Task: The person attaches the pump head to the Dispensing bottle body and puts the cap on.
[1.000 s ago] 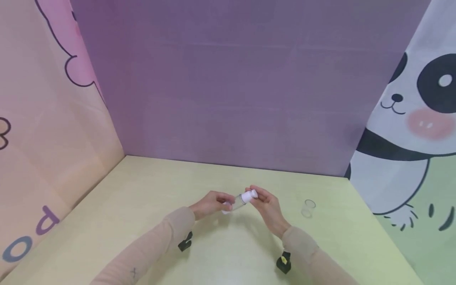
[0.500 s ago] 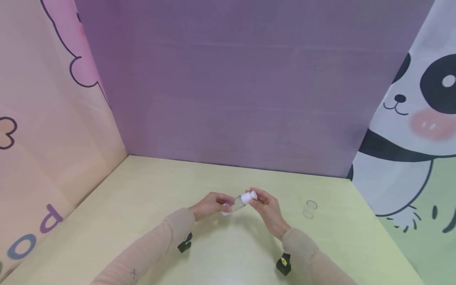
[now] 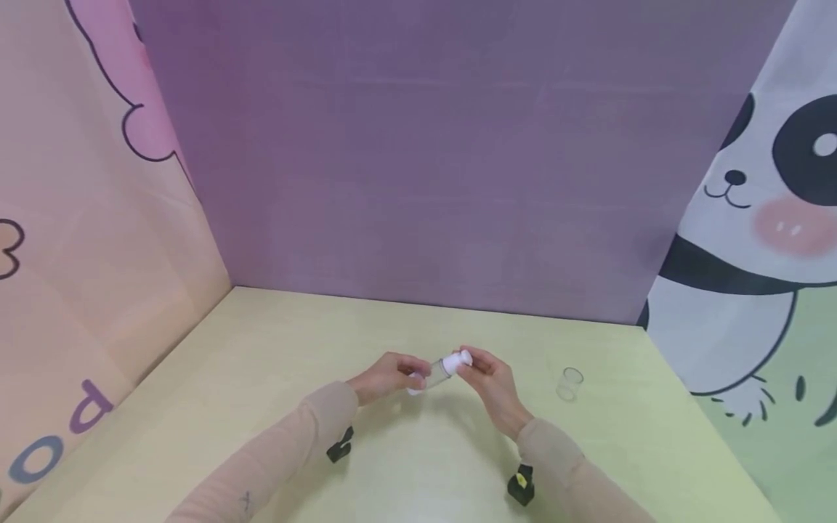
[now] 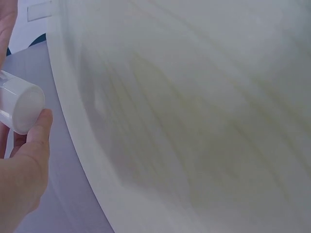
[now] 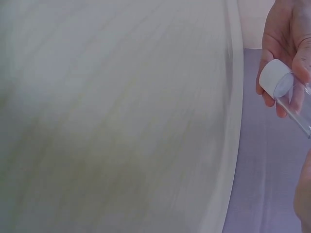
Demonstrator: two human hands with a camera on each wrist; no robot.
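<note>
A small clear pump bottle (image 3: pixel 437 374) with a white base and a white top is held tilted above the table, between both hands. My left hand (image 3: pixel 387 378) grips its lower end; in the left wrist view the fingertips touch the round white base (image 4: pixel 28 110). At the upper end, my right hand (image 3: pixel 495 386) has thumb and fingers at the white pump top (image 3: pixel 456 360). The right wrist view shows the white base (image 5: pixel 275 78) and part of the clear body, with the right hand (image 5: pixel 304 199) mostly cut off at the edge.
A clear cylindrical cap (image 3: pixel 569 386) stands on the pale yellow table (image 3: pixel 314 327) to the right of my right hand. A purple panel (image 3: pixel 431 160) rises behind the table, and printed cartoon panels flank it on both sides.
Both hands keep their hold on the pump bottle, and its position hardly changes. The right hand shifts very slightly downward. The head view has moved a little.
</note>
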